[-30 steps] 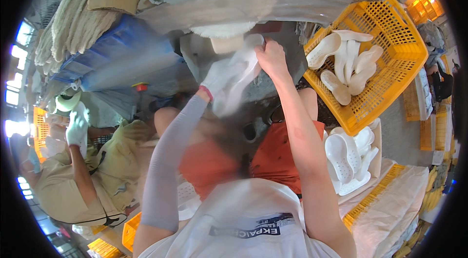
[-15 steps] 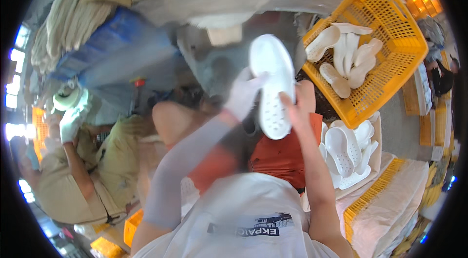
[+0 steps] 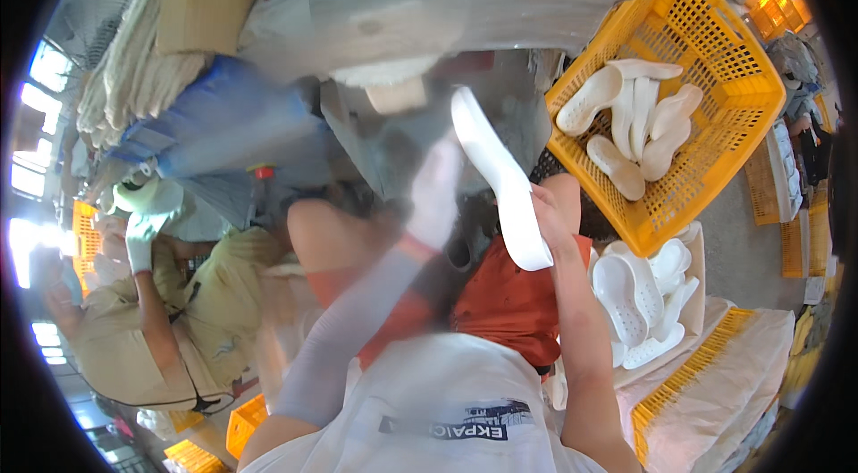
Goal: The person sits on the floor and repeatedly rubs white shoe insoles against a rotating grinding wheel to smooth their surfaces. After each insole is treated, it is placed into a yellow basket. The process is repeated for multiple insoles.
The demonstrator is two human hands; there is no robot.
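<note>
A white shoe sole (image 3: 502, 183), its thin side turned up, is held above my knees. My right hand (image 3: 554, 218), bare, grips its near half along the right edge. To the left of the sole, my left hand (image 3: 435, 192) wears a pale glove and a long sleeve; motion smears its fingers, and a gap shows between it and the sole. Several cream-white soles (image 3: 617, 165) lie in a yellow perforated crate (image 3: 657, 227) at the far right. More white soles with small holes (image 3: 621, 290) are heaped in a box by my right thigh.
Ahead is a machine with a pale, fuzzy-edged part (image 3: 393, 71) and a beige block (image 3: 396, 97). A co-worker with a white glove (image 3: 140, 241) sits at left. A cloth-covered yellow crate (image 3: 688, 375) stands at lower right.
The sole has tipped from showing its perforated face to showing its side. My left hand has come off it and moved slightly left. My right hand still grips it.
</note>
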